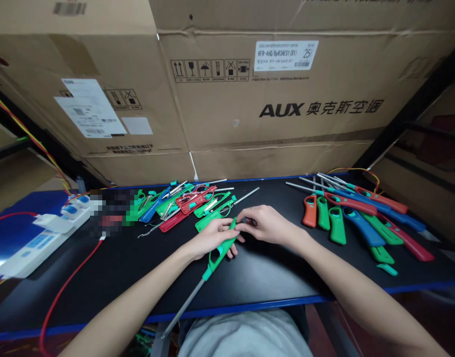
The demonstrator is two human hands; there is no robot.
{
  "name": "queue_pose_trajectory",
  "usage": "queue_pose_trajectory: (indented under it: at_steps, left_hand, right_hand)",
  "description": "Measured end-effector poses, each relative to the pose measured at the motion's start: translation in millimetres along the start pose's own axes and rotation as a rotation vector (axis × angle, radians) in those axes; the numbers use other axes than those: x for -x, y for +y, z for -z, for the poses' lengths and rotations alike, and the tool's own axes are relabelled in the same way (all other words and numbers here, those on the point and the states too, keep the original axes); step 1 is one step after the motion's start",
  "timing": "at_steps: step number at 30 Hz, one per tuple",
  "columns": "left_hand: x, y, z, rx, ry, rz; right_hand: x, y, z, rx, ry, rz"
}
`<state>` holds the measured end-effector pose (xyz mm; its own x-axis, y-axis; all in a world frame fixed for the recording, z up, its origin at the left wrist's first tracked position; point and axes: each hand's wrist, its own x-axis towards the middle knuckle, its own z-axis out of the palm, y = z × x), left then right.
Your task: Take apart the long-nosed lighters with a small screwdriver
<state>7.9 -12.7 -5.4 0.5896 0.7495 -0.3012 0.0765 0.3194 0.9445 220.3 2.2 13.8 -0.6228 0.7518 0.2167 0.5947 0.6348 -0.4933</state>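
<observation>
A green long-necked gas lighter (222,249) lies across my left hand (209,239), its metal tube slanting down toward the table's front edge. The fingers of that hand are wrapped round its handle. At the handle's upper end, my right hand (266,224) is closed, with thumb and fingertips pinched against it. Whether those fingertips also hold a small part is hidden. Just beyond my hands lie opened lighter halves, among them a red casing (190,202) and a green casing (212,218), with loose tubes and thin wires.
Several assembled-looking lighters in red, green, blue and orange (309,210) lie at the right, with a small green piece (387,269) before them. At the left are a white power strip (44,238) and a red cable (73,277). A large cardboard box (220,119) stands behind.
</observation>
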Motion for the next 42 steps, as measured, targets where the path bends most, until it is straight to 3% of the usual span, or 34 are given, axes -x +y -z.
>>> queue_pose_trajectory:
  at_steps: [15, 22, 27, 36, 42]
  left_hand:
    - [-1.0, -4.0, -1.2, -0.056, -0.001, 0.012]
    - [-0.7, -1.3, 4.9, 0.133, -0.048, 0.043]
    - [-1.5, -4.0, 8.4, 0.153, -0.048, 0.058]
    - [-1.0, -5.7, 12.1, 0.139, -0.053, 0.021]
    - [-1.0, -5.9, 11.7, 0.138, -0.056, 0.018]
  right_hand:
    - [0.9, -7.7, -0.6, 0.447, -0.083, -0.044]
    - [-0.1, -10.4, -5.4, 0.506, -0.070, -0.074]
    - [-0.7, -7.7, -6.6, 0.336, -0.006, -0.134]
    - [-5.2, 2.8, -12.4, -0.321, 0.079, -0.276]
    - [-7.9, 5.6, -19.6, -0.481, 0.135, -0.348]
